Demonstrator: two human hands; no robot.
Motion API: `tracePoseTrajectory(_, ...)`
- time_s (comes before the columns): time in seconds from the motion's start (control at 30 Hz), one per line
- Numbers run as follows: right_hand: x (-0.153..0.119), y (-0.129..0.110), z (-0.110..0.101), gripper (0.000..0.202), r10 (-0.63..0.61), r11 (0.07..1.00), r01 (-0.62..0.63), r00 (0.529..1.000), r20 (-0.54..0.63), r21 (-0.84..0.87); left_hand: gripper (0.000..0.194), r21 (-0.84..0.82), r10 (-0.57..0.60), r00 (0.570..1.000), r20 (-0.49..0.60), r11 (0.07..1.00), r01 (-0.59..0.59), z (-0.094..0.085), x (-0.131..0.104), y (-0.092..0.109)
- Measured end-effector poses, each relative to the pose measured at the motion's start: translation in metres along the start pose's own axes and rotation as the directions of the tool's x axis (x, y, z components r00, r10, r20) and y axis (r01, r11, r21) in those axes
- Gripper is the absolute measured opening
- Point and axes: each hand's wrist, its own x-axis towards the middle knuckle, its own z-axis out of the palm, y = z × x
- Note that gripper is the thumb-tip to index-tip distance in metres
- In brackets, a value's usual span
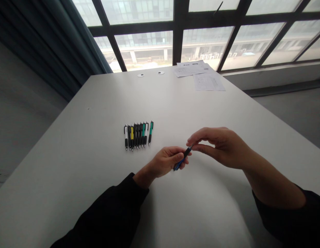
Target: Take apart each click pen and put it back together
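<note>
A blue pen with a dark grip (186, 152) is held at a slant over the table. My left hand (168, 160) is closed round its barrel, thumb on top. At the pen's upper end, the thumb and fingertips of my right hand (219, 146) pinch the tip. Left of my hands, several click pens lie side by side in a row, among them a yellow pen (132, 133), black pens and white pens. A green pen (151, 132) lies at the row's right end, slightly tilted and a little apart.
The white table (103, 193) reaches to the window. Printed paper sheets (209, 82) lie at its far right corner. Two white oval pieces with dark spots (140, 75) are by the far edge. A dark blue curtain (59, 41) hangs at the left.
</note>
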Motion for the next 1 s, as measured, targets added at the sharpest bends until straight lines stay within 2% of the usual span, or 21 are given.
tracePoseTrajectory(0.3, -0.001, 0.0045, 0.0022, 0.007, -0.071, 0.981, 0.081, 0.996, 0.062, -0.177, 0.047, 0.039, -0.036, 0.999, 0.004, 0.999, 0.036, -0.0005, 0.0003, -0.0001)
tracePoseTrajectory(0.47, -0.0005, 0.0041, 0.0005, 0.008, -0.076, 0.983, 0.091, 0.992, 0.096, -0.16, 0.048, 0.041, -0.061, 0.998, 0.023, 0.997, 0.06, 0.0022, -0.0017, 0.0033)
tracePoseTrajectory(0.67, -0.0008, 0.0013, -0.0044, 0.011, -0.049, 0.995, 0.063, 0.983, 0.177, -0.079, 0.049, 0.042, -0.102, 0.992, 0.069, 0.994, 0.099, 0.0035, -0.004, 0.0062)
tracePoseTrajectory(0.8, -0.0015, 0.0031, -0.0038, 0.009, -0.037, 0.998, 0.047, 0.984, 0.176, -0.052, 0.046, 0.048, -0.122, 0.988, 0.097, 0.992, 0.118, 0.0034, -0.0052, 0.0073)
tracePoseTrajectory(0.9, -0.0007, 0.0029, -0.0016, 0.012, 0.0, 0.993, 0.017, 0.99, 0.14, -0.12, 0.046, 0.049, -0.124, 0.987, 0.103, 0.992, 0.12, 0.0037, -0.0053, 0.0079)
tracePoseTrajectory(1.0, 0.0002, 0.0017, -0.0015, 0.025, 0.067, 0.977, -0.041, 0.991, 0.119, -0.211, 0.046, 0.044, -0.115, 0.989, 0.091, 0.993, 0.112, 0.0035, -0.0046, 0.0079)
